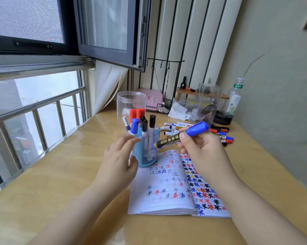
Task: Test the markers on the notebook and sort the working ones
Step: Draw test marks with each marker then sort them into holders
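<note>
Right hand (204,152) grips a blue-capped yellow-and-black marker (181,135) above the open star-scribbled notebook (168,188); left hand (120,160), fingers spread wide, hovers at nine o'clock beside the blue plastic cup (147,156).

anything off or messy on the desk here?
Nothing spilled or damaged. Loose markers lie scattered on the wooden desk behind the open notebook, and a crumpled white tissue sits further back.

a yellow wooden table (64,175) holds an open notebook (168,190) with colored star marks, a blue cup (147,156), a tall clear jar (131,106), a heap of markers (174,128) and a bottle (234,99).
</note>
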`<action>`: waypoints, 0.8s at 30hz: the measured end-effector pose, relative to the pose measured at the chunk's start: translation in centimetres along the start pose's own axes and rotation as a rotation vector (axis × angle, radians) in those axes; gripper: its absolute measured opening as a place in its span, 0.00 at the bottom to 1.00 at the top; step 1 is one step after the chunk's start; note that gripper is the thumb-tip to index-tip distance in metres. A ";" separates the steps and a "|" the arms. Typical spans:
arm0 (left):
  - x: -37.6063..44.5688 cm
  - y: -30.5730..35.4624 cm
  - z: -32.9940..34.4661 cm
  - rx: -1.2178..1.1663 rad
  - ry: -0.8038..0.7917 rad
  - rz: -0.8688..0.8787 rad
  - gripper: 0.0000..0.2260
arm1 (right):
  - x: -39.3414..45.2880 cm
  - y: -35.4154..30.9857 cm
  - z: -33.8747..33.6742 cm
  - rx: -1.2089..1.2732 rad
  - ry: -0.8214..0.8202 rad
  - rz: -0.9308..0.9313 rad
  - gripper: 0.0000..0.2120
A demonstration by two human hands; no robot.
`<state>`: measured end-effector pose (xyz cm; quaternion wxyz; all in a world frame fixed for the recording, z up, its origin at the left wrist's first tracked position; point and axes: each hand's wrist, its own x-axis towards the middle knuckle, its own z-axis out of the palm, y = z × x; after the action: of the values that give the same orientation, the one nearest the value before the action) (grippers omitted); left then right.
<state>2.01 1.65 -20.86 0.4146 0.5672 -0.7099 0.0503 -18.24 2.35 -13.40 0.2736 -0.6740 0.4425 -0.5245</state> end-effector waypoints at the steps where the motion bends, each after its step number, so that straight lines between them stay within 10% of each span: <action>1: 0.0 -0.1 -0.1 -0.012 0.000 0.025 0.22 | 0.0 0.0 0.2 0.001 0.004 -0.003 0.04; 24: 1.8 -0.7 0.6 0.064 -0.124 -0.049 0.31 | 7.0 -1.2 6.2 -0.609 -0.200 -0.115 0.12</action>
<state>2.21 -0.26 -20.39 0.3528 0.5993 -0.7181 0.0276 -11.56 -3.91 -11.00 0.0713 -0.7969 0.5113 -0.3137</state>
